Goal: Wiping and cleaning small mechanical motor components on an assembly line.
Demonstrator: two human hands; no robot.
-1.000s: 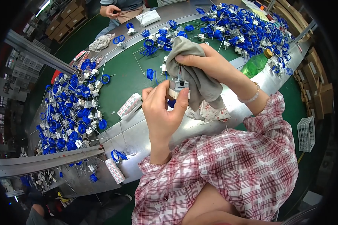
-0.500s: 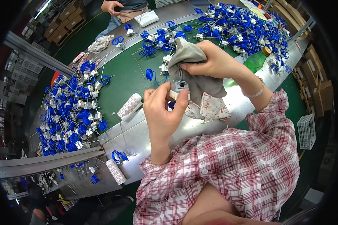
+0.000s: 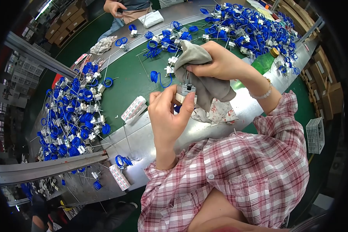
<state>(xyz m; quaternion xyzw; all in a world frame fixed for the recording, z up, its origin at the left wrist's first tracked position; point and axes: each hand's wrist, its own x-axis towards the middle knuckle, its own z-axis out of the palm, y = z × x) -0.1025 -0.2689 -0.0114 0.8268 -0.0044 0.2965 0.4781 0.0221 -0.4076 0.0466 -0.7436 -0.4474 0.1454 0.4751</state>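
Between the thumb and fingers of my left hand (image 3: 169, 114) is a white block-shaped thermostat-like part (image 3: 186, 94) with a metal bracket on top. My right hand (image 3: 216, 62) is closed on a grey cloth (image 3: 199, 79), its thumb pressing the cloth around the thin metal shaft that rises from the part. The rest of the shaft is hidden in the cloth. Just below the part, a bit of blue coil shows beside my left fingers. A red-and-white patterned cloth (image 3: 222, 113) lies on the metal table edge under the grey cloth.
Piles of blue-coiled parts lie at the left (image 3: 71, 116) and far right (image 3: 247, 31). A green bottle (image 3: 265, 62) stands by my right forearm. Labelled white packs (image 3: 134, 109) rest left of my hand. Across the table a co-worker's hand (image 3: 114, 7) shows. A metal rail (image 3: 50, 167) crosses the lower left.
The cloth and both hands have shifted very slightly to the right and down. My grips on the part and the cloth look the same.
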